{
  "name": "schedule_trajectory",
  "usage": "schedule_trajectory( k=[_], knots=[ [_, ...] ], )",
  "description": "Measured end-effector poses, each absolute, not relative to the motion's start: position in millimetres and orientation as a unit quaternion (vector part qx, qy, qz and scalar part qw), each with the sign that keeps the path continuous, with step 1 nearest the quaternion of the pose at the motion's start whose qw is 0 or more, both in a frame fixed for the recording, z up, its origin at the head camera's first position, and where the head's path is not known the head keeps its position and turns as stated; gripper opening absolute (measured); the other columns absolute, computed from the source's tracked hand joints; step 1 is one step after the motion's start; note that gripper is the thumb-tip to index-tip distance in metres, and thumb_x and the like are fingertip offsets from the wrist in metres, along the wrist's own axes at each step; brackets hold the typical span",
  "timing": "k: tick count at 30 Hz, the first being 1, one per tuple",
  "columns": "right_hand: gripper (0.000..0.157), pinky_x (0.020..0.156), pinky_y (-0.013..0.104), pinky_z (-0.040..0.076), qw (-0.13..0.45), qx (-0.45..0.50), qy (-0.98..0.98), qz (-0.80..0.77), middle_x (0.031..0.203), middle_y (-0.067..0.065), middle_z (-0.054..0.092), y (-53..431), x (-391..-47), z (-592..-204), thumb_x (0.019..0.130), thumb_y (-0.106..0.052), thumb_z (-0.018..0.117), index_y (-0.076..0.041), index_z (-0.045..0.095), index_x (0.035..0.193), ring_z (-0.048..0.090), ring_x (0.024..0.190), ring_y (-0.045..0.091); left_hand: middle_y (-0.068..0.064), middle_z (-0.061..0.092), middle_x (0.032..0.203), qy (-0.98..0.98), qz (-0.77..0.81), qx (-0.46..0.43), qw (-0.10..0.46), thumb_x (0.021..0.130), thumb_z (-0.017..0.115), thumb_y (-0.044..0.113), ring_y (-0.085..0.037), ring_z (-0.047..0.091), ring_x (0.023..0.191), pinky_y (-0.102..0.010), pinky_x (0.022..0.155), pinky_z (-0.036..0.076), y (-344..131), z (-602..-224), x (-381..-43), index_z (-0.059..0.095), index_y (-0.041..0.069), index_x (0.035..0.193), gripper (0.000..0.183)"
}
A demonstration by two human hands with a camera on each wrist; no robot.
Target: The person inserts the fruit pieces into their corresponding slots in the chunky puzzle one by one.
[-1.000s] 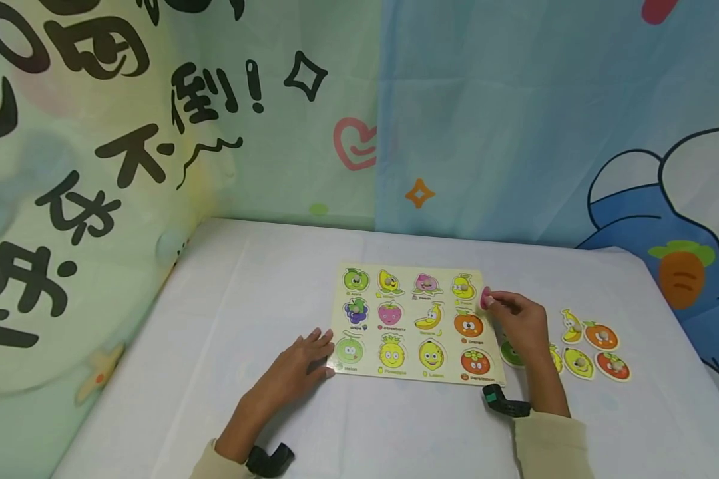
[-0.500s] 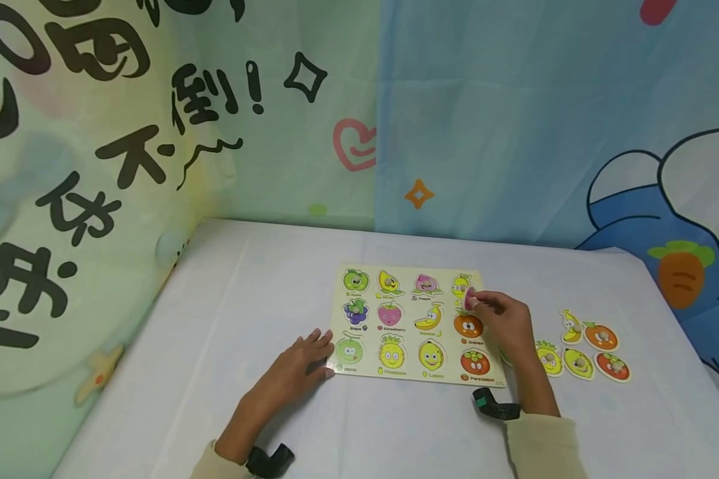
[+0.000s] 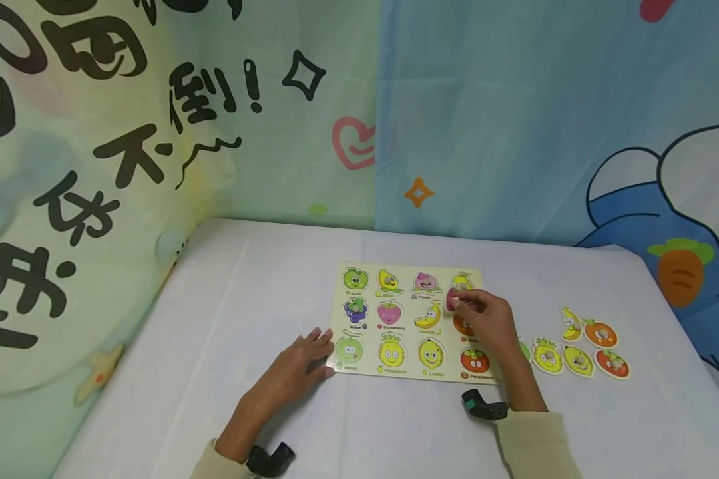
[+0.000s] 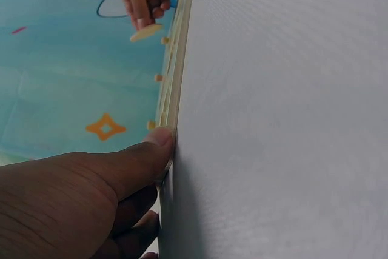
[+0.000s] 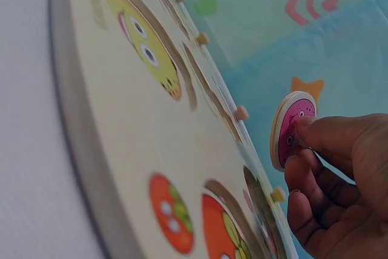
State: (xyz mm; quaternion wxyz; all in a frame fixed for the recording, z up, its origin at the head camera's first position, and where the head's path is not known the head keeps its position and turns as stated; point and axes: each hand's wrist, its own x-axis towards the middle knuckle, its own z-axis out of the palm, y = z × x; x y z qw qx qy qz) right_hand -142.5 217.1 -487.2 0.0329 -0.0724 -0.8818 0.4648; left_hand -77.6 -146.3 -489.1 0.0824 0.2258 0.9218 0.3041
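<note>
Between the clamped thumb and fingertips of my right hand [image 3: 485, 320] sits a pink piece [image 5: 287, 128], raised over the fruit board [image 3: 409, 320] below them, whose left edge my left hand [image 3: 302, 364] touches with fingers slightly apart, while loose pieces [image 3: 578, 362] lie rightward of my pinch.

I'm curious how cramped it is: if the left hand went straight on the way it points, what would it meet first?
The puzzle board: the left hand points at its left edge, and the thumb appears to touch it already, though how firmly is unclear.
</note>
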Motion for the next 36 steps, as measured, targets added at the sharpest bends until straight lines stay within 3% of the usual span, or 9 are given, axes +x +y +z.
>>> schedule_trajectory(
  k=[8, 15, 23, 36],
  knots=[
    [0.035, 0.064, 0.017, 0.047, 0.036, -0.046, -0.893, 0.447, 0.097, 0.009, 0.067, 208.4, -143.6, -489.4, 0.093, -0.033, 0.067, -0.007, 0.070, 0.116, 0.055, 0.083, 0.021, -0.008, 0.044, 0.147, 0.922, 0.303, 0.228, 0.079, 0.089, 0.072, 0.019, -0.028, 0.032, 0.140, -0.051, 0.114, 0.025, -146.5, -489.8, -77.6, 0.057, 0.002, 0.135, 0.052],
    [0.030, 0.053, 0.021, 0.047, 0.033, -0.033, -0.885, 0.463, 0.095, 0.009, 0.066, 201.8, -143.8, -486.1, 0.093, -0.030, 0.069, -0.007, 0.070, 0.112, 0.053, 0.080, 0.022, -0.008, 0.044, 0.147, 0.921, 0.304, 0.228, 0.080, 0.089, 0.072, 0.020, -0.028, 0.032, 0.140, -0.051, 0.114, 0.025, -147.1, -489.6, -77.1, 0.057, 0.002, 0.135, 0.051],
    [0.025, 0.071, 0.017, 0.047, 0.035, -0.014, -0.887, 0.459, 0.103, 0.009, 0.068, 191.4, -145.9, -484.0, 0.092, -0.023, 0.070, -0.006, 0.071, 0.111, 0.056, 0.085, 0.021, -0.007, 0.044, 0.147, 0.921, 0.306, 0.229, 0.080, 0.089, 0.072, 0.020, -0.028, 0.032, 0.140, -0.051, 0.114, 0.025, -147.0, -490.4, -78.1, 0.056, 0.003, 0.135, 0.052],
    [0.022, 0.070, 0.027, 0.050, 0.024, 0.000, -0.888, 0.460, 0.098, 0.004, 0.070, 171.7, -151.7, -489.2, 0.092, -0.022, 0.070, -0.010, 0.072, 0.110, 0.058, 0.082, 0.019, -0.006, 0.043, 0.148, 0.921, 0.307, 0.222, 0.086, 0.088, 0.073, 0.021, -0.027, 0.031, 0.141, -0.050, 0.115, 0.024, -146.8, -491.5, -78.2, 0.056, 0.003, 0.135, 0.053]
  ],
)
